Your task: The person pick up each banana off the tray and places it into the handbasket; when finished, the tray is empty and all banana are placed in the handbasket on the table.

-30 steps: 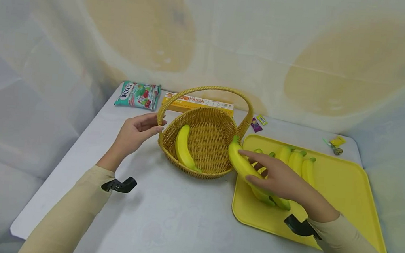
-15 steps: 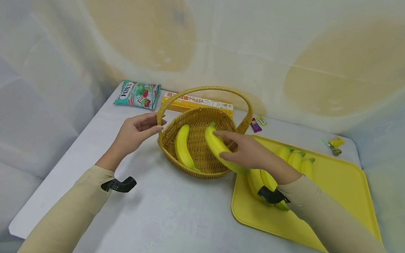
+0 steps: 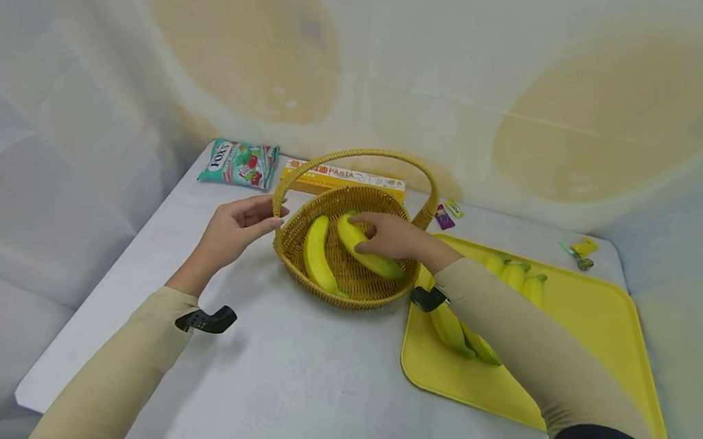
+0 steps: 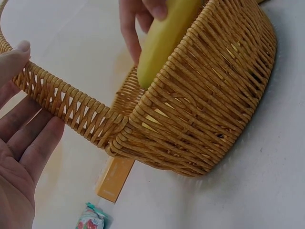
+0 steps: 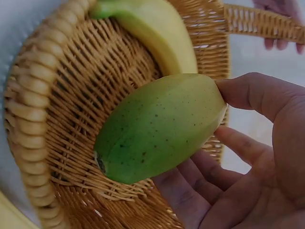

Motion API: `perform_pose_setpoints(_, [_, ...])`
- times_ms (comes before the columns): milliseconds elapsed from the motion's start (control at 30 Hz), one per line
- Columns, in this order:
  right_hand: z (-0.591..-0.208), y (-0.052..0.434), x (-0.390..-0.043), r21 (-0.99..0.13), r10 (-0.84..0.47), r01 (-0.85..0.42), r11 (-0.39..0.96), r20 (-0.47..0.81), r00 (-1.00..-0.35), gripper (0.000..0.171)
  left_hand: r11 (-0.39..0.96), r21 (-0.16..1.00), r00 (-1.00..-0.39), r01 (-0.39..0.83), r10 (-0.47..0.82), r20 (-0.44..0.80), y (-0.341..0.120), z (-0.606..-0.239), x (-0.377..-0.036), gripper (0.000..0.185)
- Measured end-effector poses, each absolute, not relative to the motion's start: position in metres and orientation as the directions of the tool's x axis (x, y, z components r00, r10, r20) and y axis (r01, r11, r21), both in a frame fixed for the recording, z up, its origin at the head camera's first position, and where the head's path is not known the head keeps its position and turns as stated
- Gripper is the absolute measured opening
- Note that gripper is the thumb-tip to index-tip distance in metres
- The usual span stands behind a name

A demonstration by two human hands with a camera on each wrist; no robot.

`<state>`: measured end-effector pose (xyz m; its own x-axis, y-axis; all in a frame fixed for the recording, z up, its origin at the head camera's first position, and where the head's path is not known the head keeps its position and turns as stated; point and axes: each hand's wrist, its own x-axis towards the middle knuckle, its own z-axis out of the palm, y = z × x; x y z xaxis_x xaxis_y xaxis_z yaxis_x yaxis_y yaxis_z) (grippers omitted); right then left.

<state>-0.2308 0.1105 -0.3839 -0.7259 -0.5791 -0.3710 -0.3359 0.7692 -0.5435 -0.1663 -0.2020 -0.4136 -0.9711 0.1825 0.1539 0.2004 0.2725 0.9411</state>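
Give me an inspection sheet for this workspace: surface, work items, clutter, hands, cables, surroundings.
Surface: pale grey table, no spills seen.
Work items: wicker basket holds one banana; a second banana is inside the basket in the right hand; more bananas lie on the yellow tray.
Clutter: candy bag, pasta box, small wrappers behind the basket, small items at the far right corner.
Hands: left hand touches the basket handle near its base; right hand grips the second banana.
Cables: nothing seen.
Surroundings: pale draped sheeting with tan patches.
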Motion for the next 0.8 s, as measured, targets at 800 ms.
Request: perform_pose_setpoints(800, [-0.401,0.071,-0.24,-0.513,-0.581,-0.302,0.803,-0.565,-0.586,0.087,0.279,0.942,-0.975,0.188,0.167,0.145,-0.201,-0.414,-0.167,0.045])
